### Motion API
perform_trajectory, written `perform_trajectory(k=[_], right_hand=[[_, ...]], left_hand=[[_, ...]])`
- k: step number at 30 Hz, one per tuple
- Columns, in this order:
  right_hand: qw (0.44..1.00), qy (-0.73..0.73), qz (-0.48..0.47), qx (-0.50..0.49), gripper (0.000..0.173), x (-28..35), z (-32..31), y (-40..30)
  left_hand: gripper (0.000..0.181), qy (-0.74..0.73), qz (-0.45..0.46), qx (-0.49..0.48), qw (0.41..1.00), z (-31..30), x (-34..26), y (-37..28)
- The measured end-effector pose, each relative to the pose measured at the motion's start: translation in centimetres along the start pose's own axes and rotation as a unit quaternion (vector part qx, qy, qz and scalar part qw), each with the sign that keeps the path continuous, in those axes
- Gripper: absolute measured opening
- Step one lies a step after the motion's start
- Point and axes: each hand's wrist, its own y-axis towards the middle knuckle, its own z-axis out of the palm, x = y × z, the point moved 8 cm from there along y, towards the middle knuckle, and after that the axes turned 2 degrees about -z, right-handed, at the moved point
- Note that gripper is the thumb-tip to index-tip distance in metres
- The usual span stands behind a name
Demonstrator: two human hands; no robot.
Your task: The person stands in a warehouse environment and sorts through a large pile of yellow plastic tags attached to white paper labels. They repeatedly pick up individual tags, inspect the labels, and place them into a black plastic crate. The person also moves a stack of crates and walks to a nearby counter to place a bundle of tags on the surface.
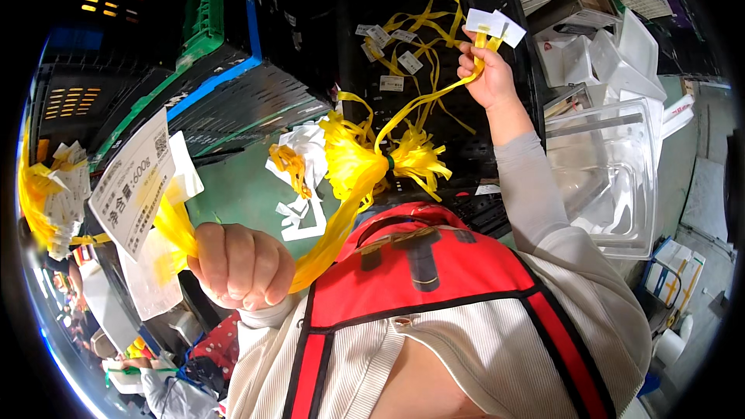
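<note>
My left hand (241, 265) is closed around a thick bunch of yellow plastic ribbons (343, 221). White printed labels (132, 186) stick out beyond that fist, at the ribbons' ends. From there the ribbons run to a bushy yellow bundle (349, 151), bound by a dark green tie (390, 162) in front of my chest. Farther out, my right hand (489, 73) pinches a few yellow strips (430, 95) that stretch from the same bundle. Two white labels (486, 22) stand above its fingers. Loose labelled ribbons (428, 32) lie on the black surface beside that hand.
Stacked black crates (256, 93) with blue and green edges rise at the left. White paper scraps (305, 218) lie on the green floor (233, 198). Clear plastic bins (602, 180) stand at the right. Another labelled yellow bunch (55, 198) hangs at the far left. A person's sleeve (174, 387) shows lower left.
</note>
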Motion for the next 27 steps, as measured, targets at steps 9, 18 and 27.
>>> perform_trajectory(k=[9,18,27], right_hand=[[0.959,-0.23,-0.146,0.079,0.022,3.9,4.7,-2.8],[0.837,-0.417,-0.259,0.242,0.03,3.2,11.5,-5.8],[0.675,-0.654,-0.122,0.319,0.076,-7.1,12.8,-10.3]], left_hand=[[0.033,-0.013,0.0,-0.027,1.0,-0.2,0.7,-0.2],[0.034,-0.004,0.006,-0.038,0.999,-0.3,0.7,-1.8],[0.032,0.013,-0.007,-0.003,1.0,1.3,1.9,-2.6]])
